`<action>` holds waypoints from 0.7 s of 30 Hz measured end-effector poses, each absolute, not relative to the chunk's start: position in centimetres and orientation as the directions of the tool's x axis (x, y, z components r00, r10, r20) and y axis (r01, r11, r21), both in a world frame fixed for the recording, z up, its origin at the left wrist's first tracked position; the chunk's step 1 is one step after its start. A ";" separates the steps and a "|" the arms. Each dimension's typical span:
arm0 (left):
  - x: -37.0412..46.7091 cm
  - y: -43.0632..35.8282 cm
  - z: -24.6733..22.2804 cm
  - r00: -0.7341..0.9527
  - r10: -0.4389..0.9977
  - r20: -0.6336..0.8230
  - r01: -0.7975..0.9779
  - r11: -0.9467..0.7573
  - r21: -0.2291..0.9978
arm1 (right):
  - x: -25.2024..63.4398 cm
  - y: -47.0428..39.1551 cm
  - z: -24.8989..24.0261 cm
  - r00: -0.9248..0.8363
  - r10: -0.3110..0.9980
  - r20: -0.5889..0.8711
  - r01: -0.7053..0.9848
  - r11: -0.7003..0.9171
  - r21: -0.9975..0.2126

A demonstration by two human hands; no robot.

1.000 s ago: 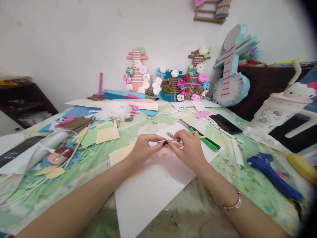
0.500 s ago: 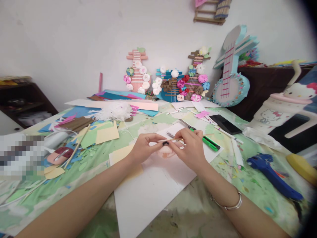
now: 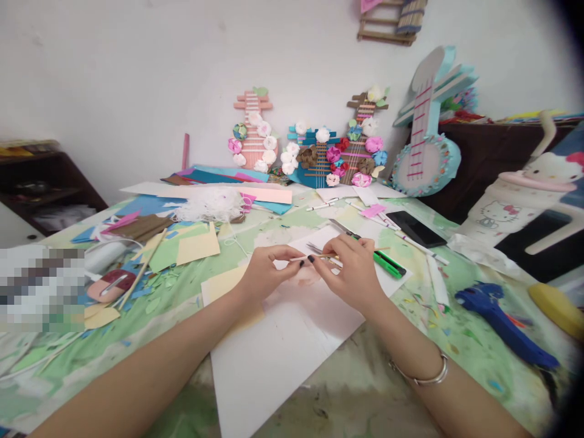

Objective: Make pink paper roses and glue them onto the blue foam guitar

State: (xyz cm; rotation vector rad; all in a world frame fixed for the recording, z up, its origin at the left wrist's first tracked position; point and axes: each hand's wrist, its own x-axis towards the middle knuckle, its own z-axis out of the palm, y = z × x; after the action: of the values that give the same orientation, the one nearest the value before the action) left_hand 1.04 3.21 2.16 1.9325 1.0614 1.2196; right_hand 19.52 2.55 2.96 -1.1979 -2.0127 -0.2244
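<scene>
Over the middle of the white sheet [image 3: 278, 365], both my hands are closed in pinches close together. Between the thumb and fingers of my left hand [image 3: 267, 271] is one end of a thin pale strip-like piece, perhaps paper. My right hand [image 3: 349, 264] pinches a thin wooden stick [image 3: 325, 255], which meets that pale piece. Just below the fingertips is a pale pink patch [image 3: 308, 277], too blurred to name. Scissors [image 3: 314, 248] lie partly under my right hand. A green utility knife [image 3: 389, 264] rests beside its knuckles.
A blue glue gun [image 3: 506, 328] lies at right, near a phone [image 3: 416, 229] and a large cup [image 3: 499, 204]. Paper scraps [image 3: 198, 245] and white shredded strands [image 3: 210, 204] cover the left. Flower-decorated paper instruments [image 3: 258, 143] lean on the wall.
My thumbs have drawn slightly apart from each other and the fingers have shifted on the stick. The pink patch below them shows less distinctly. Everything else stays put.
</scene>
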 end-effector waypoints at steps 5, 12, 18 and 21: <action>1.0 3.4 1.8 0.250 0.815 0.523 0.334 -0.580 0.743 | 19.7 2.8 2.8 -0.230 0.704 0.671 0.815 0.517 -0.263; 1.0 3.6 1.6 0.237 0.751 0.617 0.392 -0.655 0.646 | 19.5 2.8 2.7 -0.258 0.626 0.736 0.819 0.546 -0.177; 1.1 3.4 1.8 0.266 0.736 0.623 0.435 -0.668 0.603 | 19.1 2.6 2.5 -0.285 0.550 0.785 0.828 0.554 -0.087; 1.1 3.5 1.7 0.297 0.723 0.624 0.452 -0.682 0.575 | 18.9 2.4 2.5 -0.305 0.527 0.793 0.835 0.549 -0.043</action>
State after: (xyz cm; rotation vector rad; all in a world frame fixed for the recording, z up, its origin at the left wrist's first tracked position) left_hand 1.08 3.48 1.67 2.2798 1.0683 1.3313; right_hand 18.94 2.39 2.52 -1.0986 -1.9857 -0.4895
